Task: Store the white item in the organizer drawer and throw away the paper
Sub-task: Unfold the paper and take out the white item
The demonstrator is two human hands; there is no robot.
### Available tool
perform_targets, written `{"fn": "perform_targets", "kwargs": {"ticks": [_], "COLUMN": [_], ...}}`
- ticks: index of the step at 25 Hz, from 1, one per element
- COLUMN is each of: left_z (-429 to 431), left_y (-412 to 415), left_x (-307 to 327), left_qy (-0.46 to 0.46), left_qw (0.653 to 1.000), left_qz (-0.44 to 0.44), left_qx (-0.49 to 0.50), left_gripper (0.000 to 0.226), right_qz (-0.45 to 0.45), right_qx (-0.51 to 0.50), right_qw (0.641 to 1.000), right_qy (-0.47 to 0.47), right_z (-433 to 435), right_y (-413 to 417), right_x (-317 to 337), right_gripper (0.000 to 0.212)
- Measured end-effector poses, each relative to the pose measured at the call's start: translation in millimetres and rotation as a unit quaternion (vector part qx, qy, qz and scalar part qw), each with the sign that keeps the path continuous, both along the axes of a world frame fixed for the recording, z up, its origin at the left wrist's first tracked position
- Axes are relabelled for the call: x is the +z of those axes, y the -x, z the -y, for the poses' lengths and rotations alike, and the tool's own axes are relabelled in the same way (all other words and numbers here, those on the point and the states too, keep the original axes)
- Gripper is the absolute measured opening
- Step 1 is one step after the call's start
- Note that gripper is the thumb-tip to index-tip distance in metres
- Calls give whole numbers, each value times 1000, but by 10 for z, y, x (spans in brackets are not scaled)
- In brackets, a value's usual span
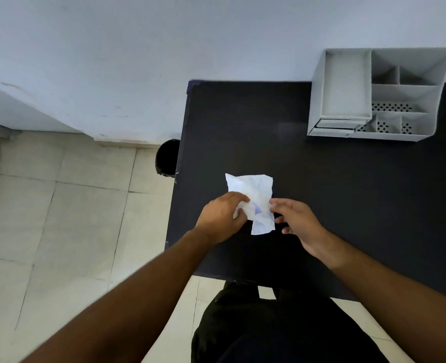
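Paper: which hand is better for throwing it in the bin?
Probably the left hand. It grips the crumpled paper, and the black bin stands on the floor by the left edge of the table, on its side. The right hand is at the paper's other edge.

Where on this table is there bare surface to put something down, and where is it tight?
Bare: the wide dark strip between the paper and the organizer, and the right half of the table, in front of the organizer. Crowded: the near-left part, where left hand and right hand hold the paper, and the back right corner under the organizer.
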State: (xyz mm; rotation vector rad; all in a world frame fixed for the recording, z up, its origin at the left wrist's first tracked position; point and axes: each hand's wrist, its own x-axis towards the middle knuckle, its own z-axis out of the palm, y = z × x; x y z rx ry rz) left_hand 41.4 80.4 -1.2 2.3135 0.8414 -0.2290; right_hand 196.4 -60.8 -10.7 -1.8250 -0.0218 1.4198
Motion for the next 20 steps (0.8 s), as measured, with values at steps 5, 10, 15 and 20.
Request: {"fn": "perform_targets", "kwargs": {"ticks": [5,10,15,20], "left_z": [26,118,273,186], "left_y": [-185,82,61,99], "left_x": [99,-231,-341,-156], "left_qy": [-78,-29,-78,-49], "left_qw": [994,977,968,993], "left_qz": [-21,-182,-214,-57], "left_qx": [-75,-102,-105,-89], "left_gripper": [31,111,115,77], "right_qz": [54,75,-22,-87], "right_qx": [14,60,41,-54], "right_qw": [998,992,997,994], "right_qy": [26,84,69,50], "right_z": [97,14,-9,-2], "right_y": [-40,117,206,165], "right_x": [67,-62,-90,115], "right_gripper": [42,55,20,19]}}
